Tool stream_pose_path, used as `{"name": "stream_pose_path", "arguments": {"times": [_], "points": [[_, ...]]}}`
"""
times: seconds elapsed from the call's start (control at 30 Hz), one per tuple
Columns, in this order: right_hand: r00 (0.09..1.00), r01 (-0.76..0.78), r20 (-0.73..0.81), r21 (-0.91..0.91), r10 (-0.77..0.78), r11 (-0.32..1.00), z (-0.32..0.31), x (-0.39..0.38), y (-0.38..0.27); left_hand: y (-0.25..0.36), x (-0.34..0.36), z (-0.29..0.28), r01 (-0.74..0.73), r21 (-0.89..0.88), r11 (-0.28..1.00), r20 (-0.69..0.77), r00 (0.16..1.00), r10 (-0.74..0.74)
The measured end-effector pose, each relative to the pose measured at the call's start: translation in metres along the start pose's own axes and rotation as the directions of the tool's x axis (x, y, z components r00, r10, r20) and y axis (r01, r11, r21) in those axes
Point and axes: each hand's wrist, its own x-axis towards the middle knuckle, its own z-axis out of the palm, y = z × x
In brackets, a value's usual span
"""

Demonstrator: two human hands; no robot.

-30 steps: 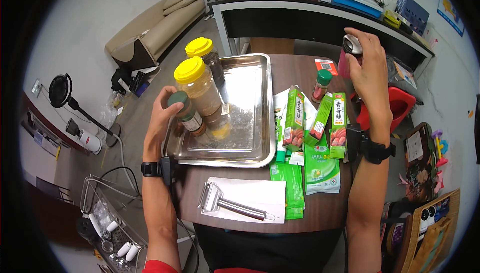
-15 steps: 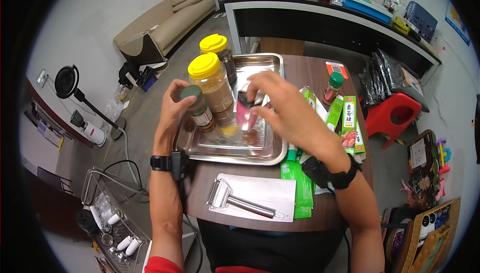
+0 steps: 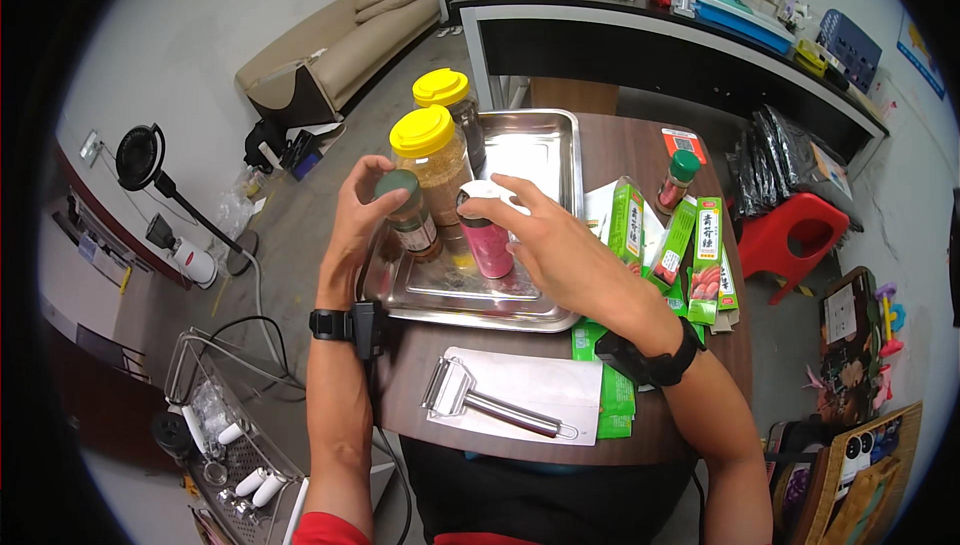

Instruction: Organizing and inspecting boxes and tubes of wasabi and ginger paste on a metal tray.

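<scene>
A metal tray [image 3: 480, 323] on the brown table carries several containers. My left hand [image 3: 358, 207] curls its thumb and fingers around a small spice jar [image 3: 413, 230] with a dark green lid, at the tray's left side. In my right hand [image 3: 565, 250] is a pink shaker bottle [image 3: 488, 247] with a white and black top, gripped near that top. The bottle stands upright or nearly so, just right of the spice jar. Behind them are a big yellow-lidded jar [image 3: 440, 180] of light brown contents and a darker yellow-lidded jar [image 3: 468, 125].
A metal peeler [image 3: 500, 410] lies on a white card [image 3: 570, 380] near the table's front edge. Green boxes [image 3: 707, 245] and another green-capped spice jar [image 3: 679, 180] occupy the right side. A red stool [image 3: 795, 240] stands beyond that side.
My right hand has brought the pink shaker bottle down onto or close to the tray, beside the spice jar. My left hand keeps its hold. The whole view has shifted slightly.
</scene>
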Motion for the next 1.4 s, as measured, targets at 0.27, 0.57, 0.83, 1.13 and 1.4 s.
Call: {"name": "stream_pose_path", "arguments": {"times": [0.27, 0.57, 0.83, 1.13, 1.4], "points": [[0.999, -0.010, 0.050, 0.008, 0.009, 1.000, 0.001, -0.009, 0.009, 0.002, -0.001, -0.004, -0.002, 0.036, 0.999, 0.004, 1.000, 0.002], [0.995, -0.051, 0.092, 0.020, 0.049, 0.999, 0.014, -0.004, 0.008, 0.021, 0.001, -0.001, -0.133, 0.175, 0.976, -0.071, 0.987, 0.147], [0.980, -0.141, 0.123, -0.141, 0.159, 0.980, 0.020, -0.004, 0.008, 0.058, -0.011, 0.045, -0.412, 0.666, 0.622, 0.227, 0.906, 0.358], [0.971, -0.120, 0.195, -0.111, 0.140, 0.986, 0.005, -0.004, 0.058, 0.061, -0.017, 0.047, -0.348, 0.759, 0.551, 0.217, 0.932, 0.290], [0.962, -0.043, 0.271, -0.013, 0.045, 0.999, -0.023, -0.006, 0.152, 0.058, -0.017, 0.033, -0.329, 0.746, 0.579, 0.125, 0.923, 0.365]]}}
